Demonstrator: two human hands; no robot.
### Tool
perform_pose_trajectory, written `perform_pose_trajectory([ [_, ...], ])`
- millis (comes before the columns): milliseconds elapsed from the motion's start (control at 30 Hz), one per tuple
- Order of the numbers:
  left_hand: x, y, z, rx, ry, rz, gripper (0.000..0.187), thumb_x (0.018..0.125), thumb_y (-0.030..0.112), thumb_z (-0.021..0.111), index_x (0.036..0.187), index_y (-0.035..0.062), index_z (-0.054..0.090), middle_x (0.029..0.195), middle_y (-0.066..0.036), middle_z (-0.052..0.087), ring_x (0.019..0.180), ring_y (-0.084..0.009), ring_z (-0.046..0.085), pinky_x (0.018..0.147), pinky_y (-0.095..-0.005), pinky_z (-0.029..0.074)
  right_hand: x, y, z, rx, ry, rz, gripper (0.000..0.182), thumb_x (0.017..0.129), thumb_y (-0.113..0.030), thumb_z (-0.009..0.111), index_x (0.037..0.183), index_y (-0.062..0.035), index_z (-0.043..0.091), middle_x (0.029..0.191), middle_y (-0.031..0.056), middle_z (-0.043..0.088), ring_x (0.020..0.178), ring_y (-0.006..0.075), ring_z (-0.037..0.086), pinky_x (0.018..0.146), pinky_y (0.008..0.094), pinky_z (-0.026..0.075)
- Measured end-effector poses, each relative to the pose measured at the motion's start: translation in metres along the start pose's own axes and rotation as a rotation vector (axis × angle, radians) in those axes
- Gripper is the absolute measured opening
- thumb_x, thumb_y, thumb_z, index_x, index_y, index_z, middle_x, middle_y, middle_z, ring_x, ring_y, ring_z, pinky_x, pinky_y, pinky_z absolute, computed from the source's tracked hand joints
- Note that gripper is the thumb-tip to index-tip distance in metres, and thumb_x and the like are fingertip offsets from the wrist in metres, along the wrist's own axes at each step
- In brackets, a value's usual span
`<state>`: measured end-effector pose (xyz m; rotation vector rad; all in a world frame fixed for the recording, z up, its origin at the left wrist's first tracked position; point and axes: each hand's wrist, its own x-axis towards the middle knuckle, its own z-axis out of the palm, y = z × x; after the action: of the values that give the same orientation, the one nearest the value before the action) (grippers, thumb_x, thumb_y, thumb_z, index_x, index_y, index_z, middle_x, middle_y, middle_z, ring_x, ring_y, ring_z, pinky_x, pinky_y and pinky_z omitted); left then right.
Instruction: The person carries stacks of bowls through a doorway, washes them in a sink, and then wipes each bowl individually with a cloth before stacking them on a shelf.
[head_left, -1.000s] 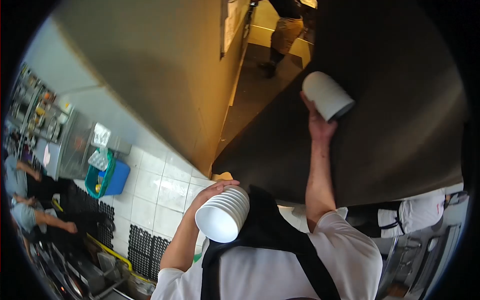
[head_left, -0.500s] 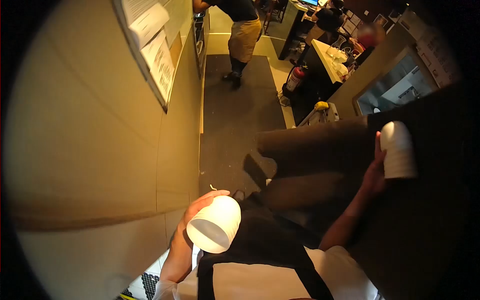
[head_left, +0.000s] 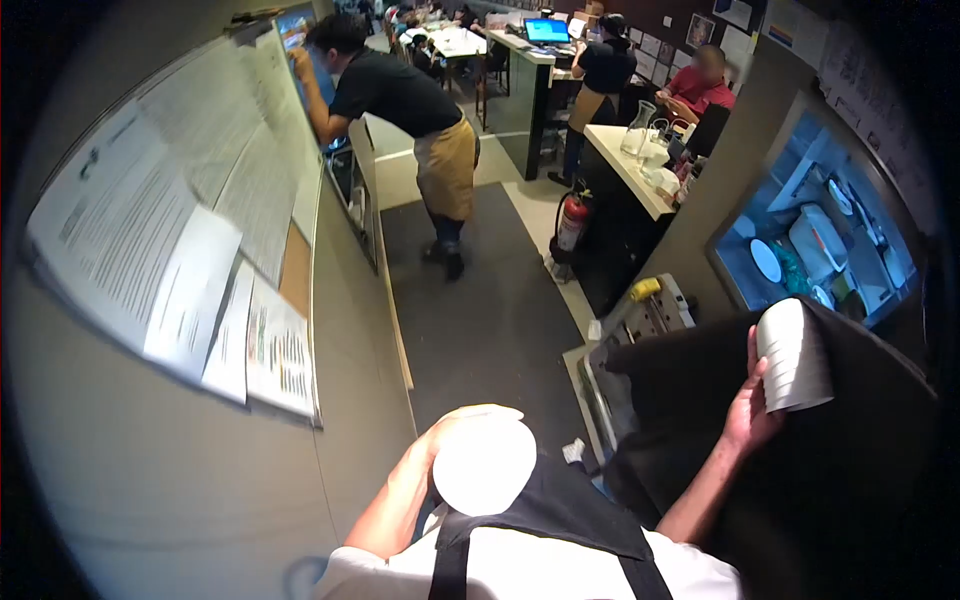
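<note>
My left hand [head_left: 450, 428] is closed around a stack of white bowls [head_left: 486, 467], held close in front of my dark apron. Glare washes out this stack, so its separate rims do not show. Out to the right, my right hand [head_left: 750, 415] grips a second stack of white bowls [head_left: 793, 362], tilted, with ridged nested rims along its side. That stack is up against a dark curtain [head_left: 870, 400], which drapes around my right arm.
A person in a tan apron [head_left: 445, 165] leans at the left wall along the dark floor mat [head_left: 480, 320]. Papers [head_left: 110, 220] cover a board on my left. A fire extinguisher [head_left: 572, 222] stands by a counter [head_left: 630, 165]. Dishes show through an opening [head_left: 820, 235] at right.
My view has tilted up, showing more of the room ahead. Both hands still hold their stacks; the right one has pushed the curtain partly aside. The picture is brighter.
</note>
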<state>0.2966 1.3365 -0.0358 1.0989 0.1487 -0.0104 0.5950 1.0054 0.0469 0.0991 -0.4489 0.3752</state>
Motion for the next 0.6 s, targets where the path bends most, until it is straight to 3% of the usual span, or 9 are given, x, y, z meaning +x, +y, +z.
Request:
perform_pose_trajectory([
  [167,0.089,0.027,-0.118,0.11,-0.024,-0.151,0.036,0.101,0.023,0.049,0.127,0.0012,0.06,0.12,-0.01,0.065,0.11,-0.0173,0.062,0.096,-0.0304,0.048,0.015,0.081,-0.108,-0.008,0.019,-0.106,0.061,0.095,-0.007,0.047,0.151,-0.0045,0.024,0.158,0.0228,0.014,0.143,0.0529,0.001,0.11,0.061,0.035],
  [267,0.132,0.035,-0.178,0.168,-0.092,-0.181,0.036,0.1,0.028,0.051,0.123,0.0022,0.063,0.116,-0.009,0.067,0.109,-0.0175,0.062,0.096,-0.0306,0.047,0.04,0.137,-0.152,-0.004,0.076,-0.092,0.058,0.097,-0.01,0.046,0.151,-0.0039,0.026,0.158,0.0227,0.015,0.143,0.053,0.001,0.108,0.0614,0.038],
  [300,0.137,0.048,-0.176,0.121,-0.032,-0.238,0.038,0.101,0.03,0.049,0.123,0.0025,0.064,0.116,-0.009,0.067,0.109,-0.0185,0.062,0.097,-0.0309,0.047,0.051,0.152,-0.161,-0.069,0.16,-0.101,0.055,0.098,-0.013,0.046,0.15,-0.0038,0.029,0.156,0.0231,0.02,0.141,0.0553,0.008,0.103,0.0594,0.045],
  [367,0.174,0.09,-0.212,0.13,-0.026,-0.305,0.048,0.104,0.039,0.041,0.125,0.0021,0.063,0.118,-0.01,0.064,0.115,-0.02,0.058,0.102,-0.0314,0.042,0.087,0.193,-0.197,-0.142,0.157,-0.079,0.055,0.098,-0.012,0.046,0.15,-0.0034,0.029,0.156,0.0231,0.02,0.141,0.0554,0.009,0.103,0.0577,0.046],
  [433,0.197,0.099,-0.243,0.063,-0.075,-0.291,0.052,0.104,0.043,0.038,0.128,0.0019,0.061,0.121,-0.01,0.063,0.118,-0.0196,0.056,0.104,-0.0318,0.04,0.112,0.22,-0.219,-0.31,0.169,-0.021,0.054,0.098,-0.013,0.047,0.149,-0.0046,0.031,0.155,0.0229,0.024,0.139,0.0571,0.015,0.099,0.0531,0.051],
  [533,0.233,0.112,-0.288,-0.041,-0.226,-0.22,0.054,0.104,0.042,0.038,0.134,0.001,0.055,0.129,-0.011,0.058,0.122,-0.0197,0.053,0.107,-0.033,0.038,0.168,0.257,-0.264,-0.275,0.135,0.114,0.054,0.099,-0.015,0.048,0.149,-0.0072,0.031,0.155,0.0218,0.025,0.138,0.0571,0.018,0.099,0.0533,0.051],
  [600,0.255,0.133,-0.308,0.285,-0.201,-0.139,0.054,0.099,0.039,0.045,0.135,0.0001,0.053,0.132,-0.011,0.056,0.125,-0.0212,0.052,0.108,-0.0341,0.037,0.203,0.285,-0.297,-0.229,0.128,0.17,0.053,0.1,-0.02,0.047,0.15,-0.0099,0.031,0.155,0.0208,0.026,0.138,0.0573,0.019,0.099,0.0565,0.05],
])
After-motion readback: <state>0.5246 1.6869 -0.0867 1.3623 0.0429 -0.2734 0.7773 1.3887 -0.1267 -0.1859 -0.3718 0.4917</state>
